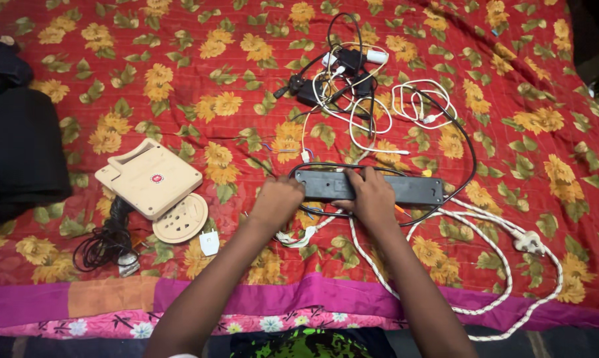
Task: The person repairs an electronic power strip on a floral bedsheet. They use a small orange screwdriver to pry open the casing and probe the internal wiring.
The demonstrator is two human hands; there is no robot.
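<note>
A long black power strip (405,190) lies flat on the red flowered bedsheet (200,79), in the middle of the view. My left hand (277,201) is closed around its left end. My right hand (372,193) rests on top of the strip, just right of the left hand, fingers curled over it. A black cable (468,156) loops from the strip up toward the far side. A white braided cord (505,255) with a white plug (529,242) curves along the near right, passing under my right forearm.
A cream extension board with a round socket plate (155,185) lies at the left, its black cord (104,242) bundled beside it. A tangle of black and white chargers and cables (352,76) sits at the far centre. Dark cloth (14,139) covers the left edge.
</note>
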